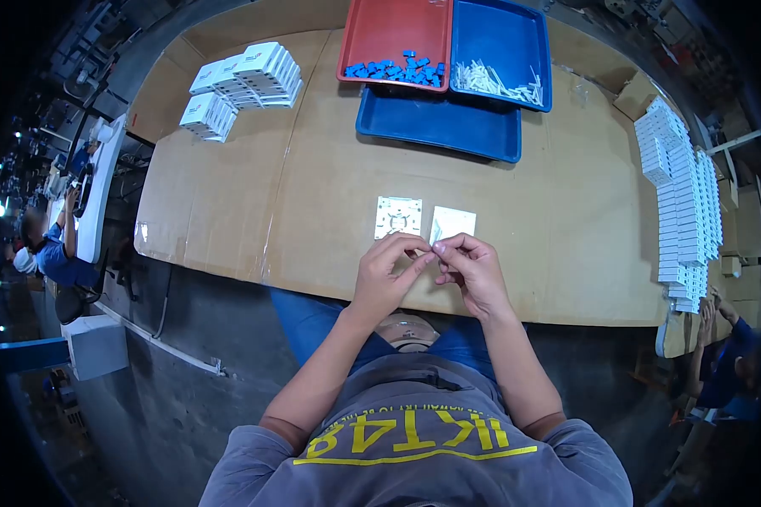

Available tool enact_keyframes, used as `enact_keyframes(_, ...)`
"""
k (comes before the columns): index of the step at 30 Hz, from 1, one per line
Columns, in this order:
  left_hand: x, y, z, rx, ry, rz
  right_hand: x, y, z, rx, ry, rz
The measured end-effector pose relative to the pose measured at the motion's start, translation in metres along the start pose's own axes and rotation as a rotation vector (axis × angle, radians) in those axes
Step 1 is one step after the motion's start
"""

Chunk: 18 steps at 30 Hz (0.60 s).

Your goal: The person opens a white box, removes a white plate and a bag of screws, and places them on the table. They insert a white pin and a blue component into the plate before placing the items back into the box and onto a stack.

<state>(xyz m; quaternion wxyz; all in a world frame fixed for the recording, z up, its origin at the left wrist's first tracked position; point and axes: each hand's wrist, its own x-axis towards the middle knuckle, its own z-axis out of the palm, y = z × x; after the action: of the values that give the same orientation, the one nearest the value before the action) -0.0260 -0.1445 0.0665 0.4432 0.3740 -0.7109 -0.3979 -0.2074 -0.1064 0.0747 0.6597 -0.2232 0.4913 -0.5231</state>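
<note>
My left hand [387, 272] and my right hand [477, 274] meet over the near part of the table, fingertips touching. Both are closed in a pinch; whatever lies between the fingers is too small to make out. Just beyond my left fingers lies a square white plastic frame [389, 206] with cut-outs and a ring-like middle. Beside it, behind my right hand, is a white square plate [458, 221] with a smoother face, its near edge partly hidden by my fingers.
A red tray [395, 34] holds small blue parts [385, 73]. A blue tray [500, 42] holds thin white pieces [486, 78]; another blue tray [440, 127] sits nearer. White stacks stand left [254, 72] and right [685, 203]. People work at left [63, 253] and right [727, 363].
</note>
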Motion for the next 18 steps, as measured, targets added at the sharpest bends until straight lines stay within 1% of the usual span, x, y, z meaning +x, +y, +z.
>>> enact_keyframes(1, -0.001, 0.000, 0.000, -0.019, -0.004, -0.034, 0.000, 0.000, 0.000, 0.006, -0.003, 0.008)
enact_keyframes(3, 0.001, 0.006, -0.004, -0.017, -0.009, -0.035, -0.001, 0.001, 0.002, 0.019, -0.012, 0.025)
enact_keyframes(7, -0.001, 0.007, -0.004, -0.016, 0.006, -0.058, -0.001, 0.005, 0.003, -0.030, 0.014, -0.003)
enact_keyframes(10, -0.002, 0.009, 0.001, -0.095, 0.034, -0.142, -0.003, 0.005, 0.006, -0.065, 0.038, -0.047)
enact_keyframes(12, -0.004, 0.005, 0.008, -0.161, 0.145, -0.185, -0.003, 0.006, 0.008, -0.093, 0.053, -0.096)
enact_keyframes(13, -0.006, 0.004, 0.011, -0.194, 0.200, -0.208, -0.003, 0.009, 0.010, -0.177, 0.097, -0.218)
enact_keyframes(15, -0.011, 0.007, 0.018, -0.100, 0.237, -0.141, -0.001, 0.016, 0.020, -0.344, 0.183, -0.461)
enact_keyframes(16, -0.015, 0.008, 0.022, -0.053, 0.256, -0.109, -0.003, 0.016, 0.025, -0.427, 0.219, -0.471)
enact_keyframes(18, -0.022, 0.011, 0.034, -0.090, 0.292, -0.120, -0.011, 0.011, 0.032, -0.593, 0.293, -0.490)
